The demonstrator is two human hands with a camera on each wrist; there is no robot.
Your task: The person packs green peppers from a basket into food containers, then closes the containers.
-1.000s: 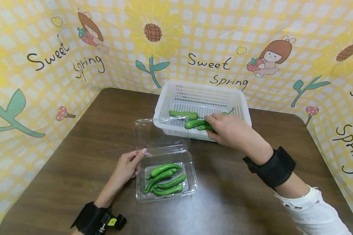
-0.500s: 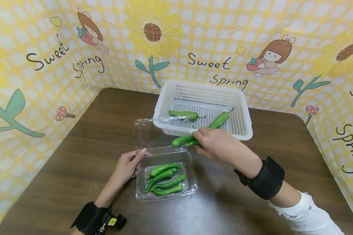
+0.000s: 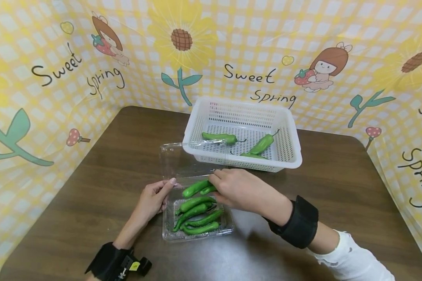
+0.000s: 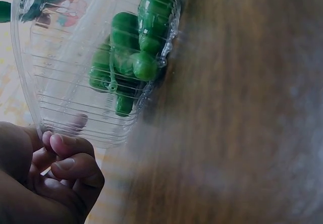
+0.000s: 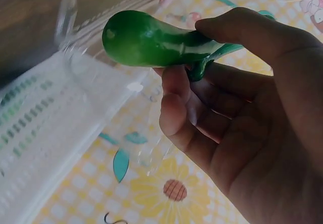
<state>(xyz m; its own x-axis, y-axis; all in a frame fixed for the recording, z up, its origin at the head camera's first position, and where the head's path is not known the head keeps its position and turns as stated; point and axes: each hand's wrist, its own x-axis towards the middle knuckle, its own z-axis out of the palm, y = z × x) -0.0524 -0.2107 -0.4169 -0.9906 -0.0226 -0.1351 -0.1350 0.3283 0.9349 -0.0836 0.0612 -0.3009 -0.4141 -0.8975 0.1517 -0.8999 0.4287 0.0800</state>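
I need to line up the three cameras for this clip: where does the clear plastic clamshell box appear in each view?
Head: the clear clamshell box lies low centre on the table, lid raised toward the white basket.
Left wrist: it fills the upper left, the left hand gripping its edge.
Right wrist: only its clear lid edge shows, upper left.
Shared landmark: the green peppers inside; the right wrist view shows only the held pepper.

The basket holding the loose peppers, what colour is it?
White; the basket shows best in the head view.
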